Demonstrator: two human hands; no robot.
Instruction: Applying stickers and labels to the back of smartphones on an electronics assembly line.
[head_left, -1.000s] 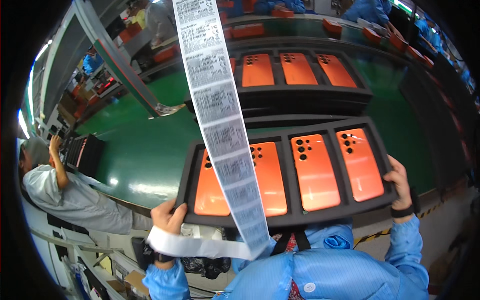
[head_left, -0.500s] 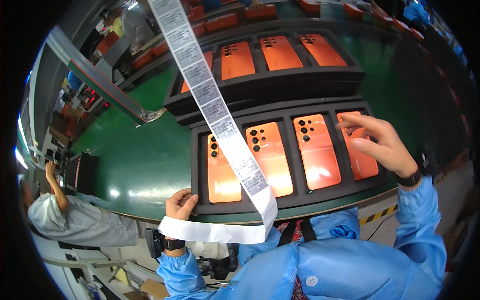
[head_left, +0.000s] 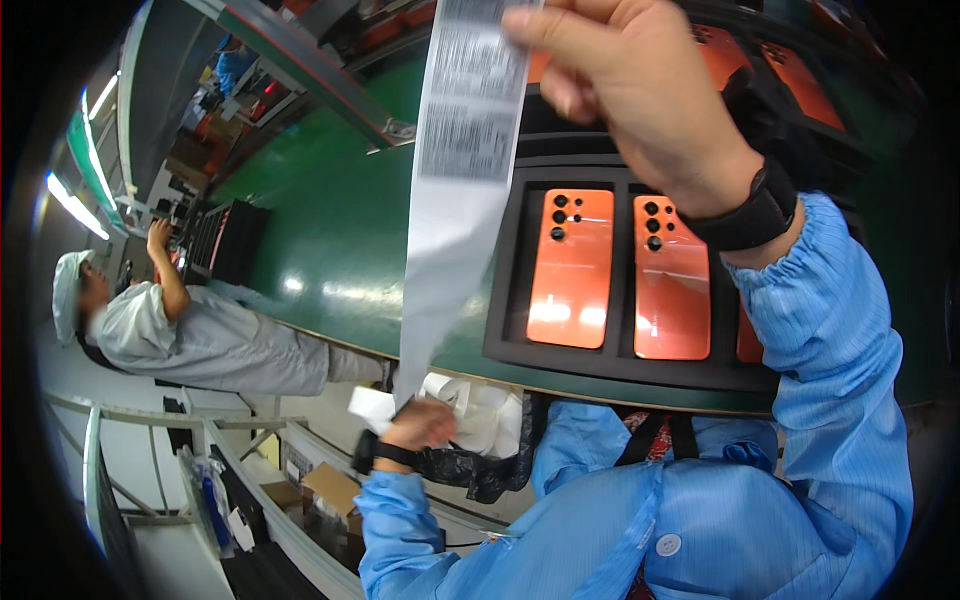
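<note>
My right hand (head_left: 650, 95) is raised over the bench. Its thumb and fingers pinch the edge of a white label strip (head_left: 460, 190), printed with dark label blocks in its upper part. The strip hangs down, blank and twisting, to my left hand (head_left: 418, 425), low beside the bench edge. Motion blurs that hand's fingers, so their grip is unclear. A white end of the strip shows beside its wrist. Behind the right wrist lies a black foam tray (head_left: 508, 290) with orange phones, camera side up; an orange phone (head_left: 572, 270) fills its left slot. My right arm hides part of the tray.
A second tray with orange phones (head_left: 800, 85) stands farther back on the green bench (head_left: 340, 260). A white-wrapped bin with a black bag (head_left: 490, 440) sits below the bench edge. At the left, a person in pale workwear (head_left: 210, 335) works by dark trays. A cardboard box (head_left: 330, 490) stands lower left.
My right hand has moved from the rightmost phone up and left, and now pinches the label strip. My left hand has left the tray corner and dropped lower. The view has shifted left.
</note>
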